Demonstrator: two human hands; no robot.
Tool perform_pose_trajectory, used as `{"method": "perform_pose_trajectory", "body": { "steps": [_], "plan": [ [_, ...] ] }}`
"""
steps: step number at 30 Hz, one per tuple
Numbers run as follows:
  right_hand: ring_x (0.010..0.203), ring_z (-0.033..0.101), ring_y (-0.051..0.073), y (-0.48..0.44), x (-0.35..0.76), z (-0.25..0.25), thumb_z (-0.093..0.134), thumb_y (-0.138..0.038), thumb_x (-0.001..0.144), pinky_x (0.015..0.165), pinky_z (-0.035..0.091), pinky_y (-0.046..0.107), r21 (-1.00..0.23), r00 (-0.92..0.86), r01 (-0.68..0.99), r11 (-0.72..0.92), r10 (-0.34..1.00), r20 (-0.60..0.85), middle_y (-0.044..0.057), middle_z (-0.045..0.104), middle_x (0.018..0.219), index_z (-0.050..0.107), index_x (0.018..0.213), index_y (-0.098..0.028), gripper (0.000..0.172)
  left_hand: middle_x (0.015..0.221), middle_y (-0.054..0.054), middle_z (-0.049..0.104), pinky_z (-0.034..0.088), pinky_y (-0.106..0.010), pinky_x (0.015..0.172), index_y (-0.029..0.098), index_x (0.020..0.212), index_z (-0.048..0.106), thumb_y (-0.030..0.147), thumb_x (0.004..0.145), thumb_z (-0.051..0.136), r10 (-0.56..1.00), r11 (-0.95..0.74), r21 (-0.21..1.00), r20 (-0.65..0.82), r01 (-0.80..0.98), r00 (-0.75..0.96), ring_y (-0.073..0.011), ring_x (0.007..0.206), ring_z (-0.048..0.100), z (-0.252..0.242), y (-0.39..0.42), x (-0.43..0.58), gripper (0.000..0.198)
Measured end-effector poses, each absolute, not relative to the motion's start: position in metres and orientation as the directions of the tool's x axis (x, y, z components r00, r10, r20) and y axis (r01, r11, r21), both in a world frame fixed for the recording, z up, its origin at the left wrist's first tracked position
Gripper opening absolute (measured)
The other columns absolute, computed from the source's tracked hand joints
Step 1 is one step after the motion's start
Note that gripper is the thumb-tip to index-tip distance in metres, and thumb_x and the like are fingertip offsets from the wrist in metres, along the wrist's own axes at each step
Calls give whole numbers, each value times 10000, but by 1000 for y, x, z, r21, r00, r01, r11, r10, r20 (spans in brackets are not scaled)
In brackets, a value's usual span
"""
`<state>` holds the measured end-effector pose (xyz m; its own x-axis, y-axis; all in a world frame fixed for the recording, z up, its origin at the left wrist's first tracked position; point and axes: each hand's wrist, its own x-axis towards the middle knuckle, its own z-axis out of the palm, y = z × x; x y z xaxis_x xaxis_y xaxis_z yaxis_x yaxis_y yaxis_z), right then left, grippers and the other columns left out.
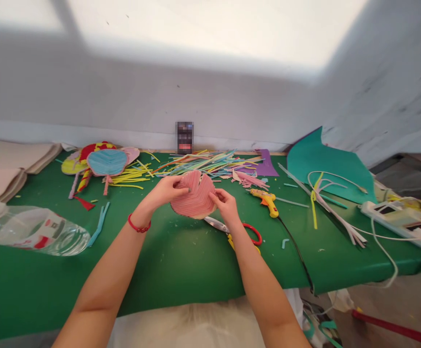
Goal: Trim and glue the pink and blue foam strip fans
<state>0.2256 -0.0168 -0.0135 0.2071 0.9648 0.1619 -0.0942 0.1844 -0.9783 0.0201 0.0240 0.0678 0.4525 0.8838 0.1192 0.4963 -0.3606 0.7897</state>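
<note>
Green covering (pixel 181 261) on the bench, pale wall behind, light falling from above.

Hands: left hand (pixel 165 191) grips the upper left edge of the pink woven piece (pixel 196 195), fingers curled over its top. Right hand (pixel 227 205) pinches the right edge between thumb and fingertips. The piece is lifted just off the bench, mid-table, tilted towards the camera. Red bracelet (pixel 139 226) on the left wrist.

State of the piece: rounded, leaf-like outline, with strips laid in a chevron across the whole visible face. No bare gap seen. No handle visible on it. The edges under the fingers cannot be checked.

Comparison: a blue woven piece (pixel 107 162) with a stem lies at back left on top of yellow and red ones. Judged against these, the pink one looks woven through but lacks its stem, and its rim may need fixing.

Around it: scissors (pixel 216 224) lie just beneath the right hand, and a glue gun (pixel 266 199) is near to the right, with its cord running off the front edge. A heap of loose coloured strips (pixel 203 162) lies behind. Teal sheet (pixel 323 164) and power strip (pixel 395 212) at far right. Water bottle (pixel 32 232) on its side at left.
</note>
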Motion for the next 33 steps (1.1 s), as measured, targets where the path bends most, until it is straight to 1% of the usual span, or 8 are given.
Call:
{"method": "perform_pose_trajectory", "body": {
  "steps": [4, 10, 13, 16, 19, 23, 27, 33],
  "plan": [
    [719, 603, 157, -18, 227, -11, 730, -414, 653, 731, 473, 291, -979, 209, -74, 189, 963, 170, 10, 681, 775, 666, 808, -185, 283, 837, -7, 641, 425, -261, 664, 139, 955, 663, 374, 686, 634, 889, -292, 867, 90, 404, 450, -171, 755, 561, 62, 26, 24, 359],
    [692, 604, 154, -22, 225, -5, 750, -435, 636, 698, 483, 281, -987, 197, -72, 144, 972, 127, -3, 671, 757, 626, 801, -191, 321, 894, -21, 660, 443, -276, 668, 146, 953, 649, 366, 663, 652, 903, -260, 861, 56, 438, 427, -193, 788, 589, 55, 28, 31, 364],
    [704, 613, 161, -24, 222, -3, 767, -431, 626, 685, 499, 280, -988, 176, -94, 123, 979, 105, 1, 676, 762, 603, 806, -195, 340, 861, -22, 649, 434, -280, 643, 140, 914, 629, 372, 643, 658, 911, -253, 841, 41, 478, 410, -195, 761, 582, 53, 28, 34, 358],
    [779, 630, 184, -27, 219, 0, 779, -404, 626, 719, 511, 294, -989, 136, -96, 109, 986, 96, 25, 700, 841, 636, 855, -186, 347, 848, -18, 640, 421, -281, 637, 144, 880, 611, 384, 642, 662, 914, -261, 824, 42, 504, 404, -195, 756, 571, 52, 26, 37, 342],
    [823, 640, 207, -30, 216, 5, 784, -384, 628, 749, 517, 326, -994, 110, -85, 65, 992, 55, 55, 720, 926, 684, 938, -170, 389, 896, -22, 653, 427, -292, 676, 154, 928, 615, 387, 661, 660, 902, -283, 824, 54, 491, 429, -208, 806, 580, 52, 24, 39, 358],
    [767, 645, 208, -33, 215, 9, 777, -388, 634, 722, 522, 338, -997, 125, -78, 29, 992, 19, 59, 735, 879, 713, 894, -155, 356, 979, -38, 669, 437, -310, 735, 157, 997, 622, 350, 673, 652, 884, -276, 840, 32, 467, 466, -227, 880, 592, 52, 25, 40, 378],
    [763, 647, 209, -32, 216, 8, 775, -387, 637, 721, 519, 332, -998, 114, -55, 27, 993, 21, 55, 739, 873, 719, 876, -155, 338, 947, -32, 669, 431, -303, 698, 158, 986, 631, 351, 685, 643, 877, -278, 820, 4, 500, 481, -225, 850, 589, 51, 28, 37, 358],
    [743, 634, 197, -30, 217, 4, 774, -377, 643, 708, 513, 317, -999, 116, -8, 38, 993, 37, 39, 733, 849, 724, 876, -167, 318, 931, -12, 671, 417, -284, 689, 170, 995, 640, 333, 704, 638, 846, -336, 801, 24, 496, 533, -199, 815, 576, 54, 28, 35, 334]
  ]
}}
